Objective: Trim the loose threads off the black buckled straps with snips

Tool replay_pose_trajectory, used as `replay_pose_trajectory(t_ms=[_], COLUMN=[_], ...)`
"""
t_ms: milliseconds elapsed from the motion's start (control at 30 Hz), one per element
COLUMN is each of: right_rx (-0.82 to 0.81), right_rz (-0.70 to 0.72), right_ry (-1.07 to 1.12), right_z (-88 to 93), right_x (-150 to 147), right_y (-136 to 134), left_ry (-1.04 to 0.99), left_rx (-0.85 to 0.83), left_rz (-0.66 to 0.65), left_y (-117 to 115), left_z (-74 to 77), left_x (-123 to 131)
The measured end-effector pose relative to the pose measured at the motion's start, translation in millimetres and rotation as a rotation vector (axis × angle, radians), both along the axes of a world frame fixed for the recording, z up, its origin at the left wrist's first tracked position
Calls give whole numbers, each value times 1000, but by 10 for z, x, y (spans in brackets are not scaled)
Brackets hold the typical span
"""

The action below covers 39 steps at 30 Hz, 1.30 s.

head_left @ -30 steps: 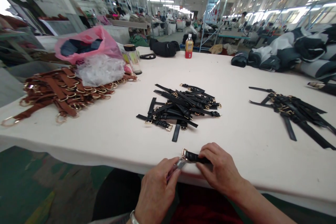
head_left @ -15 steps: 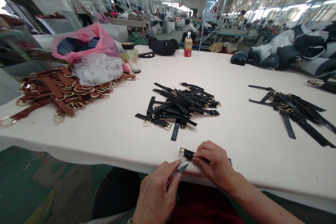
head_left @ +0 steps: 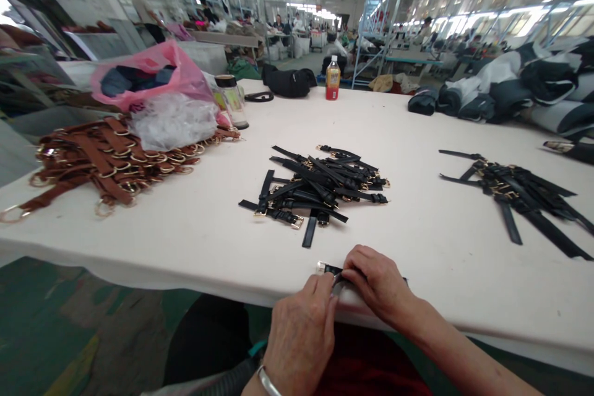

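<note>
Left hand is now further right and slightly up vs. half a second ago, bringing the snips to the strap. Right hand is about where it was.

Left fingers closed on the snips, handles hidden; can't tell if the blades are apart. Right fingers pinch the strap, which lies at the near table edge, bottom center of frame. Its buckle sticks out left, bit of the other end shows right of the hand.

Black pile mid-frame, second pile at right. Brown straps at left, pink bag and clear plastic by them. Bottle top center, dark rolls upper right.
</note>
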State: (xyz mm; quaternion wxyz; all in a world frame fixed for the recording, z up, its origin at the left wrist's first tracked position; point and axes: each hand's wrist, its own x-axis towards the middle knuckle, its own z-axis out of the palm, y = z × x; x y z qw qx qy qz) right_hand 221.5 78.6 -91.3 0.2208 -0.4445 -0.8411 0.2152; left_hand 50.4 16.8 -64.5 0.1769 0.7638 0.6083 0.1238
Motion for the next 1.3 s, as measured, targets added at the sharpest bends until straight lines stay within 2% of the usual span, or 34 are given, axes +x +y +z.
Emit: replay_pose_trajectory(t_ms=[167,500,733,933,1100,1300], right_rx=[-8,-32,-85,-42,-14,-25], right_rz=[-22,-46,-99,53,68,109], right_ry=[-28,33,150,123,81,7], right_z=[-25,-26,52,130,98,184], right_x=[-21,-33,-42,-85,-96,-163], right_y=[5,11,6,22,56,47], left_ry=[74,123,-37,-36,-35,-64], left_rx=[-33,42,74,51,27,53], left_rz=[-32,-99,-55,-32,-33,-60], left_y=[14,61,-29,-36,6,46], left_z=[-10,-100,-59,-47,-86,-113], left_x=[34,-20,-287,-409,-378,-408])
